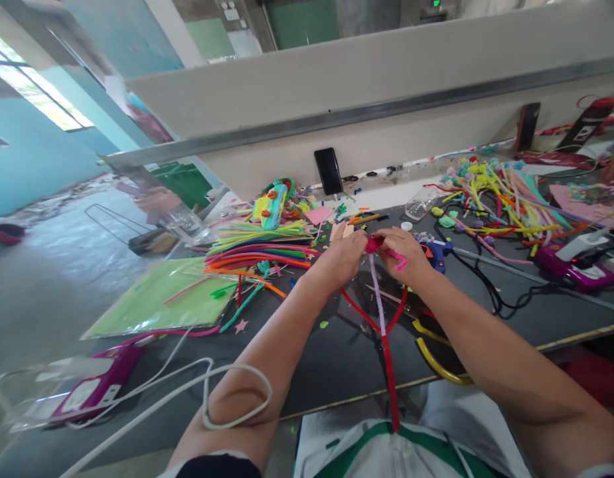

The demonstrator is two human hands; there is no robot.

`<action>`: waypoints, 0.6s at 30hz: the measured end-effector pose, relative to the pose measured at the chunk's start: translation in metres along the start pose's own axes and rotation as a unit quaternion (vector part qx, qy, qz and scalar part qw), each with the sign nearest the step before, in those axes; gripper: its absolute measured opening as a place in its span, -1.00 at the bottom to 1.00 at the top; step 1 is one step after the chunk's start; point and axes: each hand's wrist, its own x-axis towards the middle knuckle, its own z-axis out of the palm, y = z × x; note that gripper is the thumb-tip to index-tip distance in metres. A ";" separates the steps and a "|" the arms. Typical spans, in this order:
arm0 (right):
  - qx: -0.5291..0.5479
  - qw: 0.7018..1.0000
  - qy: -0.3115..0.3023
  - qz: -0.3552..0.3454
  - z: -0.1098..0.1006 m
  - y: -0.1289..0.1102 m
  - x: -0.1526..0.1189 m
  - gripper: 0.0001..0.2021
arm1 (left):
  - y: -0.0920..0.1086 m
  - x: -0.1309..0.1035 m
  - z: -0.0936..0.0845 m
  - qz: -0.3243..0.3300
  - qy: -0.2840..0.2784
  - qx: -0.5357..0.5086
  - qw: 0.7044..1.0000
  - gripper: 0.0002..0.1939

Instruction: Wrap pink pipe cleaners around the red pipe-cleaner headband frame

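My left hand (347,253) and my right hand (403,252) meet over the middle of the dark table, fingers closed on a crimson pipe-cleaner piece (373,245). A bright pink pipe-cleaner end (399,260) sticks out by my right fingers. From the crimson piece a lilac fuzzy stem (377,292) runs down toward me, meeting a red length (389,378) that reaches past the table edge. Two red strands (359,309) branch up from that joint. Behind the stem lie scissors (401,300) with yellow-and-black handles nearby. My fingers cover part of the crimson piece.
Bundled pipe cleaners (261,249) and a green sheet in plastic (157,295) lie left. A blue glue gun (439,254) sits beside my right hand; purple power strips (575,262) and cables flank both sides. A phone (328,171) leans on the partition. Another person's hand (157,201) shows at left.
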 end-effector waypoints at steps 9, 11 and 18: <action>-0.014 1.000 0.003 0.018 0.002 0.001 -0.002 -0.93 | 0.009 -0.001 -0.003 0.030 -0.005 0.002 1.000 -0.76; 0.008 1.000 0.008 0.016 0.002 0.003 -0.001 -0.93 | 0.007 -0.001 -0.004 0.016 -0.006 -0.021 1.000 -0.81; 0.217 0.958 0.091 0.165 -0.004 0.017 0.005 -0.91 | -0.022 -0.001 -0.031 -0.158 0.243 -0.280 0.915 -0.78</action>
